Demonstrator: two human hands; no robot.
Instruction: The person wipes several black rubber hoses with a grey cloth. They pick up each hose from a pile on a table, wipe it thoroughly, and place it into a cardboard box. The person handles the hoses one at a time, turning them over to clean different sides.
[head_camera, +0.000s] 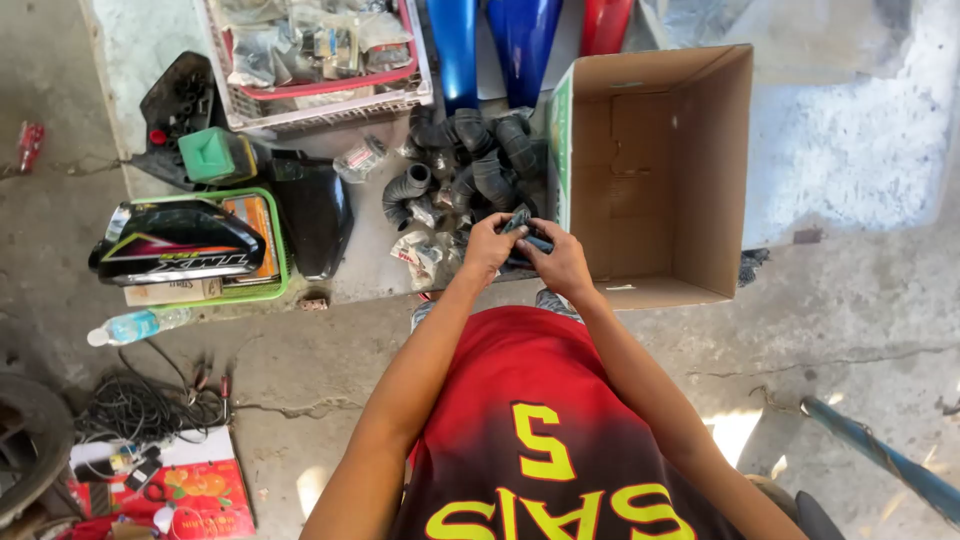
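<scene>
**Both hands meet on a small dark part beside the open carton**

The left hand (487, 245) and the right hand (560, 262) are drawn together over the edge of the concrete slab (372, 250), fingers closed on a small dark rubber part (520, 222) held between them — the left grips its near side, the right pinches it from the other. The part sits just above the near end of a heap of black ribbed rubber hoses (470, 160), which lies on the slab touching the left wall of an open cardboard box (690, 170). The box stands with its flaps up, its inside bare.

Beyond the hoses stand blue fairing pieces (495, 45) and a red one (605, 22). To the left, a wire basket (325, 100) holds bagged parts, and a black motorcycle side cover (180, 240) rests on a green tray (280, 250). On the ground lie a plastic water bottle (135, 325) and a tangle of black cable (140, 405) — both well apart from the hands.
</scene>
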